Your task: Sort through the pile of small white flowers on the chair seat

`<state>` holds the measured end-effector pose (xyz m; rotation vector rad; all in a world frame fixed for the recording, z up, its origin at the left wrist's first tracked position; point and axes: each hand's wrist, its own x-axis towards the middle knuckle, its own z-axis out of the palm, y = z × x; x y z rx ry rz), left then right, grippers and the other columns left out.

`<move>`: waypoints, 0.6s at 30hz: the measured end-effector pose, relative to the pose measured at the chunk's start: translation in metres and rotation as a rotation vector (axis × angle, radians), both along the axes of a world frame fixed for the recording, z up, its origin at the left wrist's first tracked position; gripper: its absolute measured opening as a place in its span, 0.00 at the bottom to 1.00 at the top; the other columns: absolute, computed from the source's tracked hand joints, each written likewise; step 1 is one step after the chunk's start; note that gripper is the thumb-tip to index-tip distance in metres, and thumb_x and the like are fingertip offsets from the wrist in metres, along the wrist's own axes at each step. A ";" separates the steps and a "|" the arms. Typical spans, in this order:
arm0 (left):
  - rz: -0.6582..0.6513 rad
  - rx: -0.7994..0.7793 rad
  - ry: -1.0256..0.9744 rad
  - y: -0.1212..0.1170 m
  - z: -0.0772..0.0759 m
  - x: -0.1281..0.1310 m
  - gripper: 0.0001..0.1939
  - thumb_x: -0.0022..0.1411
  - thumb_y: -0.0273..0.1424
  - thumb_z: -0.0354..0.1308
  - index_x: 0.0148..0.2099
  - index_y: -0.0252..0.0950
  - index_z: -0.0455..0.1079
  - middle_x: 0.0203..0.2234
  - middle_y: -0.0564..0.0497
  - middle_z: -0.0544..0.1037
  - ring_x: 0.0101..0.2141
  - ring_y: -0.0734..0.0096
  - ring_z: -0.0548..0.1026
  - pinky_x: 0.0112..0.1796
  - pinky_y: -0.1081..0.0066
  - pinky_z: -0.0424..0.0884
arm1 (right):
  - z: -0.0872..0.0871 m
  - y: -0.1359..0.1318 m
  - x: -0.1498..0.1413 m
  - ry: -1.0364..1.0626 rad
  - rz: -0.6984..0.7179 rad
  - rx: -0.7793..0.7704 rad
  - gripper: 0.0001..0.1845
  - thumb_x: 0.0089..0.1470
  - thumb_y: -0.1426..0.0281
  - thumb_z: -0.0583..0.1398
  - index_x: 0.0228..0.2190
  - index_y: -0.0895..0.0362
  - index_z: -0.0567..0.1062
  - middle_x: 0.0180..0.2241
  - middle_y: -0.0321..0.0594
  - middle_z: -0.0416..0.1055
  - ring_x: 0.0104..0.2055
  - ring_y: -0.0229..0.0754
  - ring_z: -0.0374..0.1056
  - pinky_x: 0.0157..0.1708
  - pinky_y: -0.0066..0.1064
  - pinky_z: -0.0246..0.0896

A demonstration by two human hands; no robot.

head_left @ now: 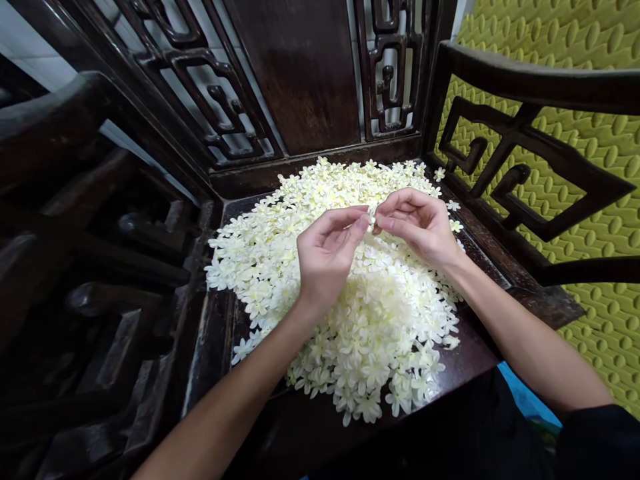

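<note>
Left fingers (pixel 361 224) and right fingers (pixel 387 224), tips nearly together, pinch a small white flower (pixel 371 214).

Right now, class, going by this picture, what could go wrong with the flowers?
The small white piece at the fingertips of the left hand and right hand could slip and get lost among the similarly pale flower heap. Blossoms near the front edge of the dark wooden chair seat might fall off if nudged.

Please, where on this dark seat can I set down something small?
Bare seat shows at the front right, between the flower pile and right forearm; a narrower strip between pile and left armrest. Crowded: the middle, beneath left hand and right hand.
</note>
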<state>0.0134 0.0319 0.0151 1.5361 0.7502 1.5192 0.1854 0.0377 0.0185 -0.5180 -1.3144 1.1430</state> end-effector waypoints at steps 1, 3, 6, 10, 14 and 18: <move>-0.001 -0.011 -0.002 0.000 0.000 0.000 0.06 0.64 0.32 0.66 0.42 0.35 0.78 0.44 0.46 0.83 0.46 0.66 0.82 0.49 0.67 0.80 | 0.000 0.000 0.000 0.008 0.010 -0.001 0.12 0.49 0.74 0.73 0.36 0.59 0.79 0.34 0.37 0.79 0.34 0.36 0.78 0.39 0.29 0.78; 0.014 -0.025 -0.006 -0.001 0.001 0.000 0.07 0.64 0.33 0.66 0.42 0.35 0.79 0.43 0.47 0.84 0.45 0.66 0.83 0.49 0.67 0.80 | 0.001 -0.001 0.000 0.016 0.025 -0.010 0.12 0.49 0.74 0.73 0.36 0.59 0.79 0.33 0.37 0.79 0.33 0.36 0.78 0.40 0.29 0.78; 0.045 -0.028 -0.003 -0.001 0.001 0.001 0.08 0.63 0.34 0.67 0.41 0.36 0.79 0.42 0.47 0.84 0.44 0.66 0.83 0.47 0.68 0.80 | 0.002 -0.001 0.000 0.008 0.017 -0.049 0.14 0.48 0.72 0.74 0.36 0.59 0.79 0.34 0.37 0.80 0.33 0.35 0.78 0.40 0.28 0.78; 0.047 -0.022 0.000 -0.001 0.001 0.001 0.07 0.63 0.34 0.67 0.41 0.36 0.79 0.42 0.47 0.84 0.45 0.66 0.83 0.48 0.68 0.79 | 0.003 -0.002 0.000 -0.011 -0.003 -0.079 0.16 0.45 0.72 0.76 0.36 0.59 0.79 0.34 0.37 0.80 0.33 0.35 0.78 0.39 0.27 0.79; 0.062 -0.014 0.019 -0.002 0.001 0.000 0.07 0.64 0.34 0.67 0.42 0.36 0.79 0.43 0.47 0.84 0.46 0.66 0.83 0.49 0.68 0.79 | 0.003 -0.002 0.000 -0.015 0.006 -0.082 0.15 0.45 0.73 0.75 0.36 0.59 0.80 0.34 0.37 0.81 0.34 0.36 0.79 0.40 0.27 0.79; 0.062 -0.004 -0.002 -0.001 0.001 0.000 0.06 0.64 0.33 0.67 0.42 0.36 0.79 0.43 0.47 0.84 0.46 0.67 0.83 0.49 0.69 0.79 | 0.003 -0.002 0.000 -0.022 0.006 -0.103 0.16 0.45 0.71 0.76 0.36 0.58 0.80 0.34 0.37 0.81 0.33 0.36 0.79 0.39 0.28 0.80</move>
